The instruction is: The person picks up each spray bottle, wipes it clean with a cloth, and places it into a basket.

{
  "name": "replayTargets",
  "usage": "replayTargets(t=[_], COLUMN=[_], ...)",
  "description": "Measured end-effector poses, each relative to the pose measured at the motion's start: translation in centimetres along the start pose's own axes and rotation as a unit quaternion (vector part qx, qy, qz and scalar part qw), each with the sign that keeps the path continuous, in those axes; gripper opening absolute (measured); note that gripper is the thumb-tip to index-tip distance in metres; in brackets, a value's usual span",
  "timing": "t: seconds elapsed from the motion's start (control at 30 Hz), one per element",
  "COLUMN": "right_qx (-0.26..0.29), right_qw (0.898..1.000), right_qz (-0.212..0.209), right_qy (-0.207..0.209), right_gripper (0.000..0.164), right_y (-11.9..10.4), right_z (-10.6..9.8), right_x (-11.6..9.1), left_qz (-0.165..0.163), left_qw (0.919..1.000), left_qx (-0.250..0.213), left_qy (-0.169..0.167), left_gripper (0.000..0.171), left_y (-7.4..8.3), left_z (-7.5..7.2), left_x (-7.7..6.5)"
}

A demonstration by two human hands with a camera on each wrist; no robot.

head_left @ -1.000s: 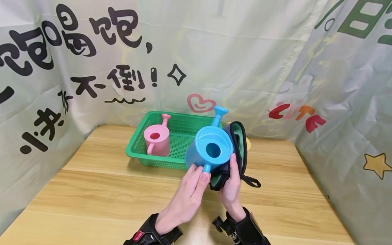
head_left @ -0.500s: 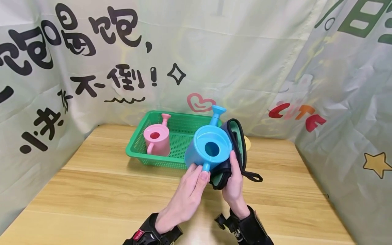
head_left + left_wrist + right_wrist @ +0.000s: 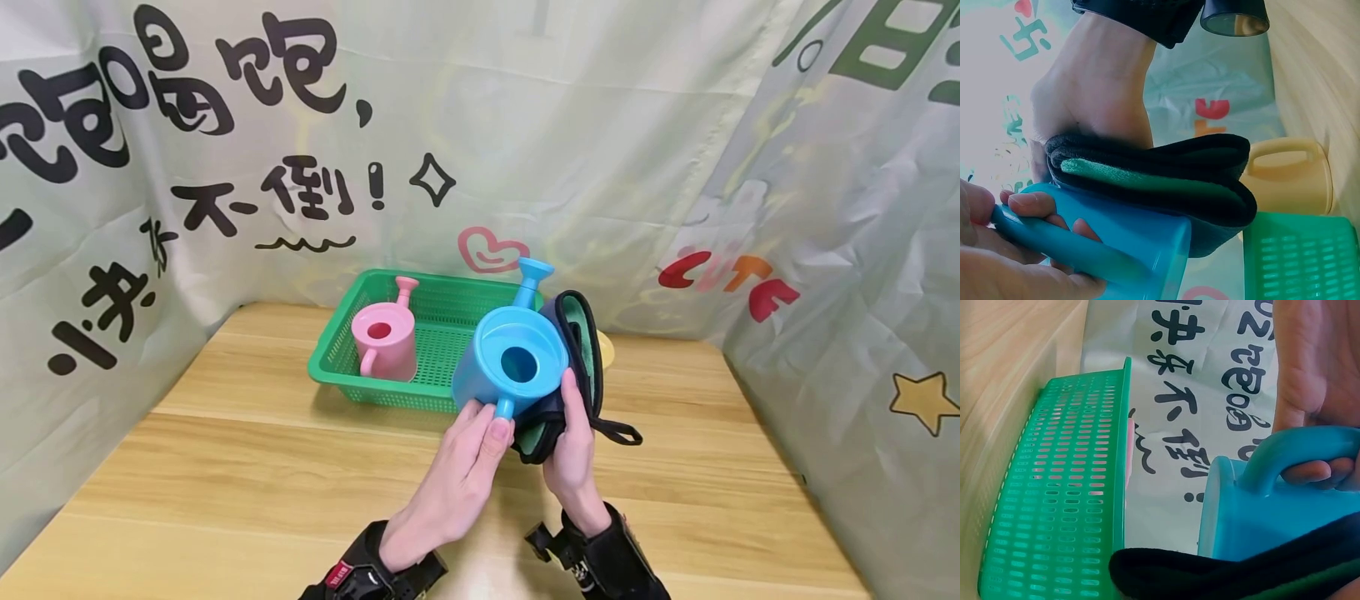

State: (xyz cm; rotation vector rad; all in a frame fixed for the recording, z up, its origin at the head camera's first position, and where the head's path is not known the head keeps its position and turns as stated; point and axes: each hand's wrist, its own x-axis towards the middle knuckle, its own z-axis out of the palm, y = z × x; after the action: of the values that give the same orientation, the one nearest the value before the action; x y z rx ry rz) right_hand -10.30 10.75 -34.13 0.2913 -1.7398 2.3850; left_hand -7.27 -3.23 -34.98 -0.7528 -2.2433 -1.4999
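Observation:
A blue watering can (image 3: 487, 375), its opening tipped toward me, is held up in front of the basket's right end. My left hand (image 3: 450, 483) grips its handle; in the left wrist view the fingers curl round that blue handle (image 3: 1054, 240). With my right hand (image 3: 572, 458) I hold a folded cloth (image 3: 588, 350), dark outside with green lining, black edging and a loop, against the can's right side. The thumb side of this hand lies near the can's rim. In the left wrist view the folded cloth (image 3: 1147, 178) lies against the can, hiding part of the right hand.
A green perforated basket (image 3: 330, 375) stands at the back of the wooden table (image 3: 225, 483). Inside its left part sits a pink watering can (image 3: 393, 354). Behind the cloth is a yellow handled container (image 3: 1291, 187), mostly hidden in the head view. Printed fabric walls (image 3: 637, 167) surround the table.
My right hand and the cloth's loop have shifted slightly to the right since the first frame. The blue watering can has moved a little left. In the last half second almost nothing differs.

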Motion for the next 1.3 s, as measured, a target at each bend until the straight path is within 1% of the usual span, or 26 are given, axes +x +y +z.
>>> replayTargets(t=[0.3,0.53,0.77,1.07,1.3], right_qx=[-0.003,-0.001,0.000,0.013,0.029], right_qw=[1.000,1.000,1.000,1.000,0.999], right_qz=[0.001,0.006,0.005,0.001,-0.007], right_qy=[0.003,0.006,0.009,0.009,0.032], right_gripper=[0.056,0.057,0.058,0.060,0.061], right_y=[0.0,0.0,0.0,0.3,0.6], right_z=[0.0,0.0,0.0,0.6,1.1], right_x=[0.0,-0.2,-0.4,-0.8,-1.0], left_qz=[-0.001,-0.011,-0.013,-0.006,0.009], left_qw=[1.0000,0.9999,0.9999,1.0000,0.9997], left_qx=[0.003,0.001,-0.001,-0.001,0.019], left_qy=[0.003,0.001,0.000,-0.003,-0.008], left_gripper=[0.025,0.026,0.026,0.026,0.025], left_y=[0.2,0.2,0.2,0.1,0.0], left_z=[0.0,0.0,0.1,0.1,0.2], left_x=[0.1,-0.1,-0.2,-0.2,-0.2])
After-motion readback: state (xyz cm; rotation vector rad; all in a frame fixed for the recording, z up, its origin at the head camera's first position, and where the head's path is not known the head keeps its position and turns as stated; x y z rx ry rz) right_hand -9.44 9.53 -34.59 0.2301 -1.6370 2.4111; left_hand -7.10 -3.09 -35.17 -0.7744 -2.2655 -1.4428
